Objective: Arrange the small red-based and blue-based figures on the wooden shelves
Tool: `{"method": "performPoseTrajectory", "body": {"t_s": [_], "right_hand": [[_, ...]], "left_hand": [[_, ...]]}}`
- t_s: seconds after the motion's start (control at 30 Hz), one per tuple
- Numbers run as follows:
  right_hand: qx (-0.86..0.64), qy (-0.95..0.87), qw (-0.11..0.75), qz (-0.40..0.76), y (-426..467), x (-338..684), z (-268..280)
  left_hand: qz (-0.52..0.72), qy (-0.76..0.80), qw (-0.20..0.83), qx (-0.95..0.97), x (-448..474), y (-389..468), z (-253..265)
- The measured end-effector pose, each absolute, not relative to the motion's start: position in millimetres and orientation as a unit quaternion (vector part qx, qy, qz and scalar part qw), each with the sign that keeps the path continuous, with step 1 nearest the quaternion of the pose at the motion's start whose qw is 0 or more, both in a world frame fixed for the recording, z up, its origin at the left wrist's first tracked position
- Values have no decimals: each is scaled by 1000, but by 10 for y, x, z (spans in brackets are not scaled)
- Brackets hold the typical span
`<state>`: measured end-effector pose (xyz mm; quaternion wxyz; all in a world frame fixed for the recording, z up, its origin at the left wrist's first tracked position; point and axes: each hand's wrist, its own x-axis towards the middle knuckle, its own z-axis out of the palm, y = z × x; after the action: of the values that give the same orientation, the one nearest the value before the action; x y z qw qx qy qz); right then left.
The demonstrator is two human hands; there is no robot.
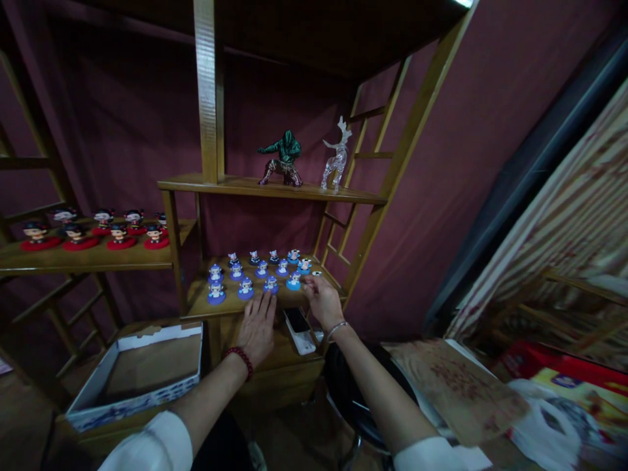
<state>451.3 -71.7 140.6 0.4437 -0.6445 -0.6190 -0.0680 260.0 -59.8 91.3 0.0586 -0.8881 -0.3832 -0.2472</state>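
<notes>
Wooden shelf (198, 303) holds figurines (245, 288); left fingers (265, 303) extend, right fingers (311, 288) curl, any pinch indiscernible.

Dim maroon wall (490, 98) behind wooden shelving (207, 98), black stool (347, 390) nearby

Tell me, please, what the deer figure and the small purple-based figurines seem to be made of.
Deer figure: probably glossy clear acrylic or glass; it is see-through with bright glints.
Purple-based figurines: perhaps painted plastic or resin, smooth-looking, with even, solid colours.
</notes>
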Motion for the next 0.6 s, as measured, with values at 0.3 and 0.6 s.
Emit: {"method": "performPoseTrajectory", "body": {"t_s": [0.3, 0.6], "right_hand": [[-665, -585, 463, -24, -612, 4488, 1163], [-685, -593, 420, -45, -442, 4428, 1107]], "left_hand": [[-257, -352, 68, -898, 2645, -676, 951], [-262, -366, 67, -891, 2698, -662, 932]]}}
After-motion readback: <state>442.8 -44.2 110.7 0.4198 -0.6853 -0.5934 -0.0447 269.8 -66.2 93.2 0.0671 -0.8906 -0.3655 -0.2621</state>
